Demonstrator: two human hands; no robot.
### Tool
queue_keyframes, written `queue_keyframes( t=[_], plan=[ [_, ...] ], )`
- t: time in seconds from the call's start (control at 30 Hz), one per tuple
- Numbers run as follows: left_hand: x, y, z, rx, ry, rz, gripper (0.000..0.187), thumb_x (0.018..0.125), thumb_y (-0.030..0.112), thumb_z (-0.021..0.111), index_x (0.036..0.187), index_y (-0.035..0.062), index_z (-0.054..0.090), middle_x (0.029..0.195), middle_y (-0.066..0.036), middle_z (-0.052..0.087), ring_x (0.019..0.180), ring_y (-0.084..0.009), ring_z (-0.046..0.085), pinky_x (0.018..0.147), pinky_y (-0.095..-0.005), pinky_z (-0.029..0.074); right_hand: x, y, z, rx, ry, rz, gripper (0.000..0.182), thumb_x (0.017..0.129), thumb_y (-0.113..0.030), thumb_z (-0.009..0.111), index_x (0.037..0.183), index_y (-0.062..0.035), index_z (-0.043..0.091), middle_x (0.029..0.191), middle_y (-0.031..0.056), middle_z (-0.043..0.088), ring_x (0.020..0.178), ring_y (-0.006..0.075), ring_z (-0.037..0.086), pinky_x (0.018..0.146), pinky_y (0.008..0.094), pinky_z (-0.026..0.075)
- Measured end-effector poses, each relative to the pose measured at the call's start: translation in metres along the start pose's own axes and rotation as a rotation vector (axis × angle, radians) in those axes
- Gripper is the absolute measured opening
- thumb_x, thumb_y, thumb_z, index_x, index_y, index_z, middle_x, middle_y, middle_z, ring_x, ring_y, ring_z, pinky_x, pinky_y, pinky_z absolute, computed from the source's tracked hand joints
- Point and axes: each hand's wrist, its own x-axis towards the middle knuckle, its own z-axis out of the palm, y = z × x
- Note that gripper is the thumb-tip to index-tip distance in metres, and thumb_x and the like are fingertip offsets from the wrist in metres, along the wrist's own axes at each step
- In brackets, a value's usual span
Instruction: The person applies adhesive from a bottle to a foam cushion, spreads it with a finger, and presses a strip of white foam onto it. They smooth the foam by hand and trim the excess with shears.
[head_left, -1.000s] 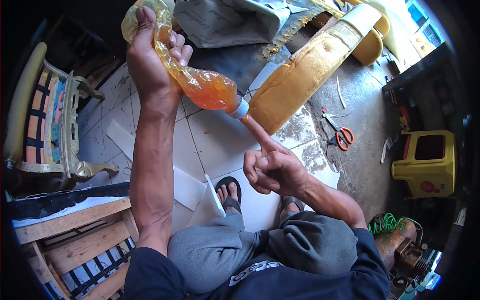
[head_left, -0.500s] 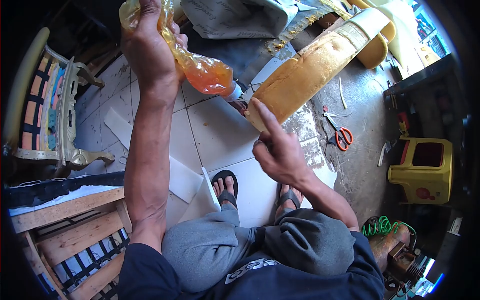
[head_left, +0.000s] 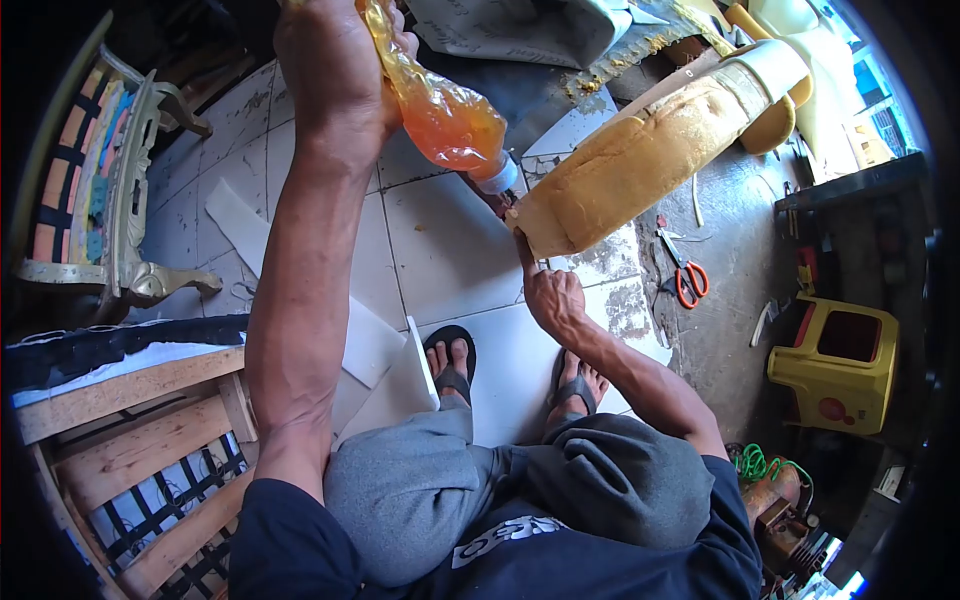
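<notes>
Bottle [head_left: 452, 125]: crumpled clear plastic with orange liquid, tilted neck-down inside the left fingers; its creases suggest thin, soft walls, probably light and quick to give under a squeeze.
Left hand [head_left: 335, 75]: fingers and thumb wrapped round the bottle's upper body, partly cut off by the top edge of the view; how hard they press, I cannot tell.
Bottle hold: the creased body seems the best grip, up from the pale collar [head_left: 497, 176] below the fingers, where any wet smear could turn slippery.
Right hand [head_left: 555, 300]: index finger stretched out, its tip at the near end of the foam; the other fingers look folded under, but the palm side is hidden, so I cannot tell whether they pinch anything.
Foam pad [head_left: 630, 160]: begins at the right index fingertip, just beside the bottle's mouth, and slants away up and rightward; the face looks soft and easily dented or torn, its core hidden. Broad support along its underside would probably spare the edges.
Scissors [head_left: 692, 285]: on the floor, right of the right fingers, apart from them.
Yellow stool [head_left: 838, 385]: farther right, well apart from both hands' fingers.
</notes>
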Motion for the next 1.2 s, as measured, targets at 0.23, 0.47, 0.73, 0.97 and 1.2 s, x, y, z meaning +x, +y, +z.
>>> queue_keyframes(
  t=[0.23, 0.47, 0.73, 0.97, 1.2],
  plan=[
    [-0.001, 0.000, -0.001, 0.007, 0.011, -0.037, 0.035, 0.101, 0.053, 0.058, 0.089, 0.0200, 0.060, 0.060, 0.005, 0.046, 0.041, -0.0066, 0.042, 0.037, -0.0219, 0.037, 0.028, 0.026, 0.075, -0.042, 0.018, -0.022, 0.076, 0.097, -0.011, 0.046, 0.164, -0.0117, 0.011, 0.081, 0.0248, 0.072, 0.065, 0.0363, 0.071, 0.061, 0.0499, 0.057],
    [0.000, 0.001, -0.008, -0.073, 0.002, -0.063, 0.033, 0.101, 0.050, 0.059, 0.090, 0.0194, 0.058, 0.062, 0.005, 0.047, 0.043, -0.0062, 0.043, 0.038, -0.0223, 0.036, -0.011, -0.002, 0.013, 0.219, -0.084, -0.171, 0.068, 0.092, -0.014, 0.048, 0.159, -0.0161, 0.037, 0.070, 0.0212, 0.070, 0.061, 0.0352, 0.068, 0.059, 0.0473, 0.055],
    [-0.005, -0.011, 0.007, -0.111, 0.023, -0.103, 0.033, 0.102, 0.049, 0.058, 0.090, 0.0181, 0.055, 0.063, 0.004, 0.047, 0.046, -0.0058, 0.045, 0.039, -0.0214, 0.036, -0.055, -0.028, -0.134, 2.147, -0.493, -0.209, 0.085, 0.089, -0.006, 0.049, 0.165, -0.0241, 0.016, 0.075, 0.0118, 0.066, 0.037, 0.0080, 0.040, 0.039, 0.0248, 0.039],
    [-0.003, -0.019, -0.002, -0.068, -0.003, -0.061, 0.032, 0.104, 0.048, 0.055, 0.093, 0.0172, 0.056, 0.064, 0.004, 0.047, 0.046, -0.0054, 0.044, 0.038, -0.0211, 0.035, -0.068, -0.042, -0.155, 2.541, -0.697, -0.634, 0.103, 0.088, -0.009, 0.058, 0.164, -0.0302, -0.007, 0.093, 0.0168, 0.069, 0.038, 0.0098, 0.044, 0.038, 0.0269, 0.043],
    [0.002, -0.010, -0.005, 0.064, -0.026, 0.073, 0.036, 0.102, 0.048, 0.059, 0.088, 0.0153, 0.054, 0.065, 0.004, 0.044, 0.048, -0.0063, 0.042, 0.042, -0.0227, 0.035, -0.074, -0.026, -0.147, 2.533, -0.661, -0.735, 0.102, 0.085, -0.009, 0.061, 0.165, -0.0293, 0.002, 0.094, 0.0179, 0.070, 0.039, 0.0152, 0.050, 0.040, 0.0314, 0.047]
  ],
)
